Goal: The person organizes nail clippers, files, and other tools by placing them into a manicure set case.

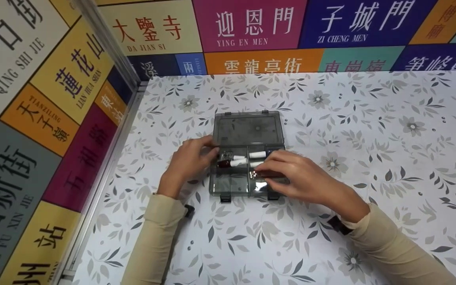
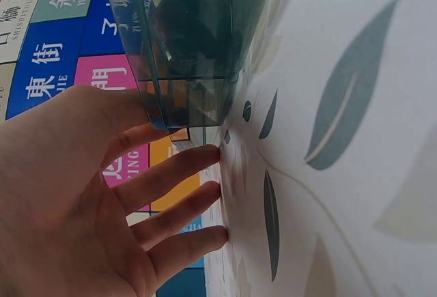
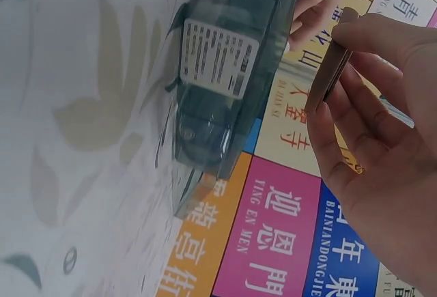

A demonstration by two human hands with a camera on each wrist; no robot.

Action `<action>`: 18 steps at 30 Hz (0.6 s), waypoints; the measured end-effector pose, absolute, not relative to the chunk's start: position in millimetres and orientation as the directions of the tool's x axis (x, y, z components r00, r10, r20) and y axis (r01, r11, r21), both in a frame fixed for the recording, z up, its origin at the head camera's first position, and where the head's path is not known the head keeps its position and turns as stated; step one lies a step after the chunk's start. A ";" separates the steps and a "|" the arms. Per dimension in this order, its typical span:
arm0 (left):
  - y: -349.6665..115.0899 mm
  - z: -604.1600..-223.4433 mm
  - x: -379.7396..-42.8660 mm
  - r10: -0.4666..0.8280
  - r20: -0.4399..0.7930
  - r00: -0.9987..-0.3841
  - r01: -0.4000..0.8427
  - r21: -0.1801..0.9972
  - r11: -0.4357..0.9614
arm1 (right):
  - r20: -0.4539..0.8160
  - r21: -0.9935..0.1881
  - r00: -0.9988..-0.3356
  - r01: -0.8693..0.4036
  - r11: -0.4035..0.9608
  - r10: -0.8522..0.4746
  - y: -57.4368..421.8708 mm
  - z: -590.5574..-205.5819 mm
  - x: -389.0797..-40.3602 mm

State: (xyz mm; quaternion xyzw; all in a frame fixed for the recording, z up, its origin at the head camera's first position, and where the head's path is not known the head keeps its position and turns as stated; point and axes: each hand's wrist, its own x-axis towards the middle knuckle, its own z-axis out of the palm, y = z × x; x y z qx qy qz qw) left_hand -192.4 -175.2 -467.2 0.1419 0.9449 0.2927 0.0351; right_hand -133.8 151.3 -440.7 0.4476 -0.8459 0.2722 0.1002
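A smoky see-through plastic box (image 1: 229,185) with dividers lies on the table, its lid (image 1: 247,128) folded back. My left hand (image 1: 188,160) is at the box's left side with the thumb by its wall; in the left wrist view its fingers (image 2: 181,174) are spread, tips at the tabletop. Over the box's right half, my right hand (image 1: 297,174) pinches a small flat brown piece (image 3: 331,68) between thumb and fingers. White cylinders (image 1: 257,154) lie in the upper compartments, as does a dark red-ended one (image 1: 224,163). A small clear item (image 1: 227,156) sits beside them.
The table carries a white leaf-and-flower cover (image 1: 331,118). Coloured panels with large characters (image 1: 247,25) stand along the back and left. A printed label (image 3: 218,58) is on the box's outside. Two latches (image 1: 225,198) stick out at the box's front edge.
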 end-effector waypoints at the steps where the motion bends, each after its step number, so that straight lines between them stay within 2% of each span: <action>1: -175.1 -467.0 -192.4 0.288 0.015 -0.958 0.246 0.562 0.790 | 0.415 -0.374 -0.576 -0.814 0.445 -0.705 148.9 -441.3 -134.1; 18: -174.9 -466.5 -193.1 0.289 0.022 -0.957 0.249 0.572 0.782 | 0.335 -0.395 -0.592 -0.794 0.461 -0.733 113.1 -448.0 -133.8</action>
